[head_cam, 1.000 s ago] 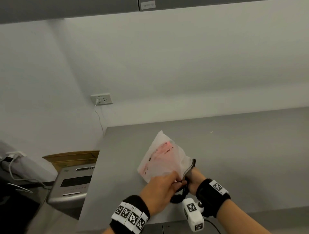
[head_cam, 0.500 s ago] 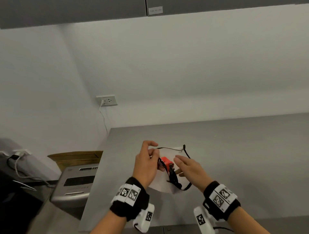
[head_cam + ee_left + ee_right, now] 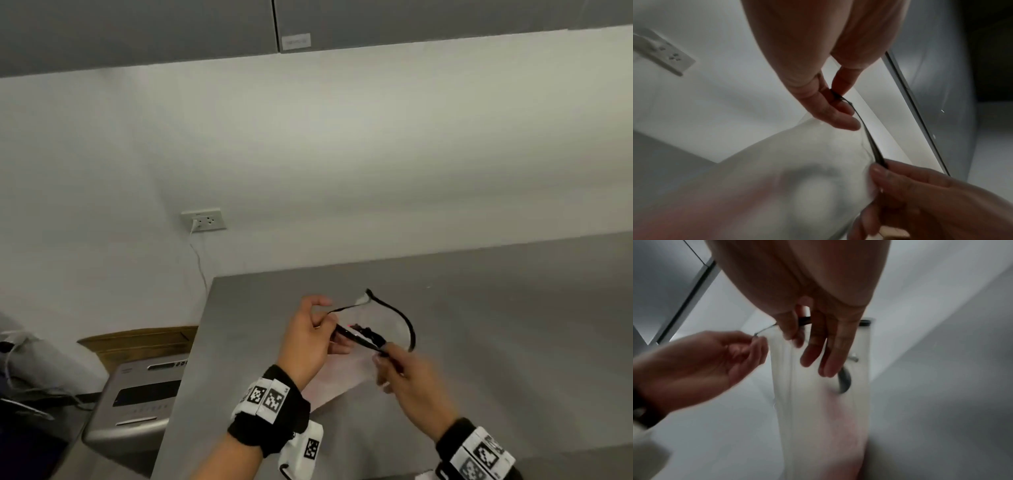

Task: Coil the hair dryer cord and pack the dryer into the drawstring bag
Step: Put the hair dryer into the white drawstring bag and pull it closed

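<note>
Hands (image 3: 310, 337) pulled apart — drawstring (image 3: 394, 310) taut, bag (image 3: 342, 373) cinched

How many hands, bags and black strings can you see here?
Hands: 2, left hand and right hand
Bags: 1, white drawstring bag
Black strings: 1, drawstring, pinched by both hands
Total: 4

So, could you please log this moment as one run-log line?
left hand: pinches drawstring | right hand: pinches drawstring | bag: on counter | dryer: inside, blurred
</note>
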`<action>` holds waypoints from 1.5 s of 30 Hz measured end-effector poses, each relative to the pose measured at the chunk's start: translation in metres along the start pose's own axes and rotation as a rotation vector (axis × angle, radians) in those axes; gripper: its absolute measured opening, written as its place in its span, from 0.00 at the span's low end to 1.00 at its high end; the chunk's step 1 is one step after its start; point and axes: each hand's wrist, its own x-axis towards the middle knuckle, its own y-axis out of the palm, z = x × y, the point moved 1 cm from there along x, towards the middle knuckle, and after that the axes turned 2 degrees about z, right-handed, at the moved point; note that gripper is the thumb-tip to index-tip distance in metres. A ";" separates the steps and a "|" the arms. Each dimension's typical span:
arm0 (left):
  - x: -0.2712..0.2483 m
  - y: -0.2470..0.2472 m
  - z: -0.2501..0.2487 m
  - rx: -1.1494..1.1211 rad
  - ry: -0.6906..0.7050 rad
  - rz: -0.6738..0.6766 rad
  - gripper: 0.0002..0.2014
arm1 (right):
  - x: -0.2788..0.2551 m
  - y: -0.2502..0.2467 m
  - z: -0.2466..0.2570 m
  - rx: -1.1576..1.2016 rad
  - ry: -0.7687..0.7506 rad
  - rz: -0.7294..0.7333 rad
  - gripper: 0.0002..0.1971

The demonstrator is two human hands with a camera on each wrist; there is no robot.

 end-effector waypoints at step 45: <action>-0.062 -0.021 0.054 0.330 0.260 0.207 0.08 | 0.009 -0.112 0.015 0.033 -0.070 -0.088 0.05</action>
